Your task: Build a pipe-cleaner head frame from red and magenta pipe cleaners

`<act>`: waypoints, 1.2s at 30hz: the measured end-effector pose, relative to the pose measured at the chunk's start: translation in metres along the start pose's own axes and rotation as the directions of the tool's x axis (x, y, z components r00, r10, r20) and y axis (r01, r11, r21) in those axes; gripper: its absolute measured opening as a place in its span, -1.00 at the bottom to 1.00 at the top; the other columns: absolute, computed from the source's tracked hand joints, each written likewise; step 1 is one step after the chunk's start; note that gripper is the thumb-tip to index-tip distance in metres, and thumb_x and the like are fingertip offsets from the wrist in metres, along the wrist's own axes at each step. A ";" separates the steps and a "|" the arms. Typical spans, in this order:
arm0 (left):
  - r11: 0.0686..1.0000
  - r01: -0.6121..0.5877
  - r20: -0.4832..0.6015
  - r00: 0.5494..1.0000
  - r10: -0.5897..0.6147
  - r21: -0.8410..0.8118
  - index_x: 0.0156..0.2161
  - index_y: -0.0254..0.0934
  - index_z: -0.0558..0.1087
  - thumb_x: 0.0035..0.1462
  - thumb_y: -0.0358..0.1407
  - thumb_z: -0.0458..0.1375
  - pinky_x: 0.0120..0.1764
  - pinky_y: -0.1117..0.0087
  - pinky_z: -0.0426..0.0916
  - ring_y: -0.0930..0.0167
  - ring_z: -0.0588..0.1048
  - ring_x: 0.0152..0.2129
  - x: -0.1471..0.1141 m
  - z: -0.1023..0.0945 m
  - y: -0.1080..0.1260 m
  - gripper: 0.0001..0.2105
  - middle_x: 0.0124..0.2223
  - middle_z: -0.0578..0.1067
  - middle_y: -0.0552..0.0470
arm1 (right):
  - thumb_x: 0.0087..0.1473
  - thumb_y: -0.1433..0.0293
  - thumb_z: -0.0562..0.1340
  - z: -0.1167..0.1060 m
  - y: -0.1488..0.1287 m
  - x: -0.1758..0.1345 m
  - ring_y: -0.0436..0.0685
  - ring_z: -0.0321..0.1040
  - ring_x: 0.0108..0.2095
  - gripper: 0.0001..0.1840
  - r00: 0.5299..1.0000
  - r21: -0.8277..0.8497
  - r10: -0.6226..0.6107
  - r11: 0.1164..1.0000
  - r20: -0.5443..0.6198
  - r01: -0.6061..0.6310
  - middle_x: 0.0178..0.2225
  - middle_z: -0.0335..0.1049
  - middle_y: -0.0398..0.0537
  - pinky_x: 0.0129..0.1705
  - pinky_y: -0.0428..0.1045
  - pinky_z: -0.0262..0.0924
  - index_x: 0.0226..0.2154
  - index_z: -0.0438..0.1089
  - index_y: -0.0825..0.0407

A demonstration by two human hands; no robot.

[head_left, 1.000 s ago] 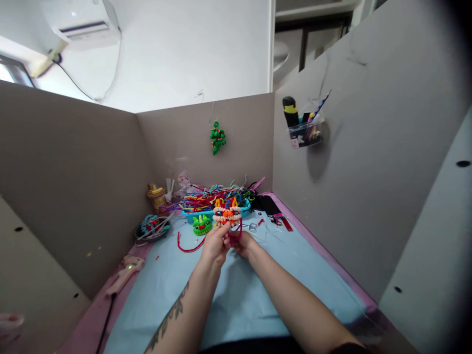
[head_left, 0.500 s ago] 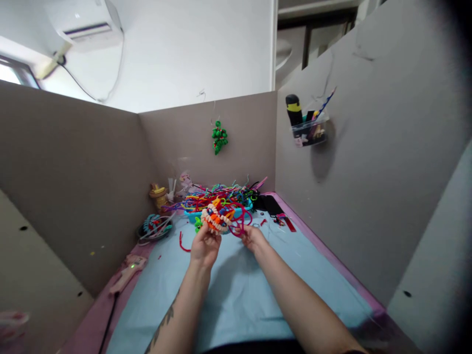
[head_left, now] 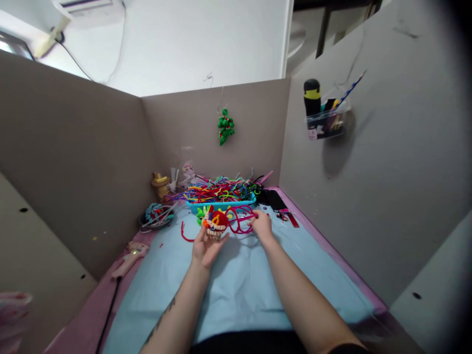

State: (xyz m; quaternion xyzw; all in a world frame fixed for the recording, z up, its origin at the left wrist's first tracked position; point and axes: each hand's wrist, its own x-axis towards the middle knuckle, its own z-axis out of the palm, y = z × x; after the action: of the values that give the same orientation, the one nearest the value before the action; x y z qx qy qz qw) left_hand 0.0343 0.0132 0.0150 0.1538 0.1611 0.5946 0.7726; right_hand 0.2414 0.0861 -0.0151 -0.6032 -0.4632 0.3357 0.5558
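Note:
My left hand (head_left: 206, 250) is closed around the underside of a rounded pipe-cleaner figure (head_left: 216, 228) with cream, orange, red and blue parts. Its palm faces up, and the fingers behind the figure are hidden. To the right, my right hand (head_left: 262, 227) pinches a cage of magenta pipe-cleaner loops (head_left: 240, 231). The loops reach toward the figure's right side; whether they are joined to it I cannot tell. Just behind the figure on the left is a small green fuzzy piece (head_left: 201, 215).
A blue basket (head_left: 199, 208) heaped with pipe cleaners stands at the back. On the left lie a dark bowl (head_left: 142, 223) and a pink glue gun (head_left: 129, 259). A red pipe cleaner (head_left: 183, 232) rests on the blue cloth (head_left: 250, 290). Grey panels (head_left: 228, 162) surround the table.
My right hand has moved right, drawing the magenta loops away from the figure. The figure has turned in my left hand, showing a red round part. The view has tilted down slightly.

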 end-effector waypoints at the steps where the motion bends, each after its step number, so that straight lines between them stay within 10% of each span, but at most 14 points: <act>1: 1.000 -0.004 0.022 1.000 0.003 0.014 0.05 -0.14 0.32 0.24 -0.27 -0.07 0.01 -0.01 0.25 0.30 0.48 -0.13 -0.001 0.001 -0.002 -0.70 -0.10 0.53 -0.04 | -0.19 0.49 0.13 0.002 0.002 0.001 0.09 0.38 -0.53 -0.63 1.000 -0.022 -0.010 1.000 -0.001 0.010 -0.56 0.43 -0.10 -0.47 -0.09 0.18 -0.24 0.43 0.08; 20: 0.999 -0.016 -0.046 0.999 0.015 -0.031 0.10 -0.24 0.28 0.21 -0.30 -0.05 -0.10 0.15 0.37 0.28 0.49 -0.15 0.000 -0.005 -0.007 -0.65 -0.12 0.54 -0.13 | -0.07 0.45 0.11 0.019 -0.005 -0.015 0.08 0.43 -0.55 -0.69 0.997 -0.039 -0.060 0.997 0.052 0.062 -0.44 0.48 -0.03 -0.61 -0.13 0.16 -0.21 0.38 0.11; 36: 0.995 -0.059 -0.108 0.992 0.067 0.075 0.00 -0.23 0.36 0.19 -0.38 0.01 -0.16 0.29 0.42 0.34 0.52 -0.23 0.003 -0.009 -0.005 -0.73 -0.16 0.54 -0.08 | -0.08 0.46 0.15 0.018 -0.012 -0.026 0.10 0.40 -0.42 -0.67 0.977 -0.173 -0.204 0.962 0.066 0.212 -0.47 0.46 -0.08 -0.30 -0.06 0.22 -0.20 0.45 0.02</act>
State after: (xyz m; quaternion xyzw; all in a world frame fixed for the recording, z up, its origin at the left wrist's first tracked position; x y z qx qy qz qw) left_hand 0.0361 0.0157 0.0044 0.1534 0.2201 0.6199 0.7374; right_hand 0.2137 0.0681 -0.0085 -0.5905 -0.5651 0.2468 0.5205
